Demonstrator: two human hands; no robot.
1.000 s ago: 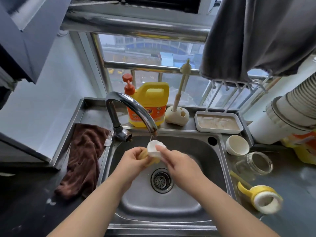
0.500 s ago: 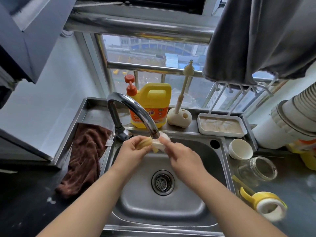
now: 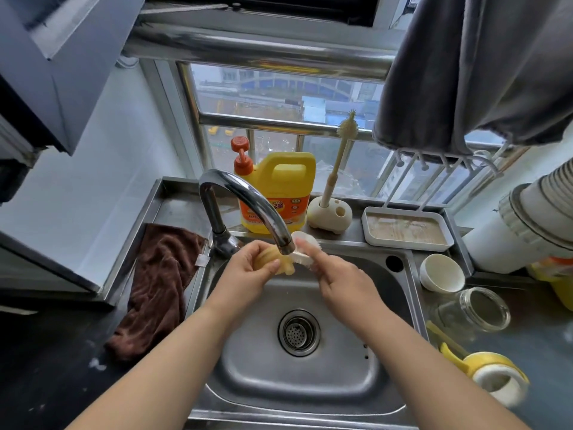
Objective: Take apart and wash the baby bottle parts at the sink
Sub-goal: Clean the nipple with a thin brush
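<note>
Both hands meet right under the tap [image 3: 248, 206] spout, likely so rinse water lands on the parts, though no stream is plain to see. The left hand [image 3: 251, 271] curls its fingers round a yellowish teat [image 3: 279, 262], holding it steady; the right hand [image 3: 338, 274] pinches a small white brush [image 3: 305, 251] with thumb and forefinger, bristles toward the teat, apparently to scrub it. All this hangs over the sink [image 3: 310, 367], so drips fall to the drain. On the worktop at right lie a glass bottle [image 3: 477, 311], a white cap [image 3: 441, 271] and a yellow collar [image 3: 493, 380], set aside. The soap jug [image 3: 279, 193] label is too blurred to read.
</note>
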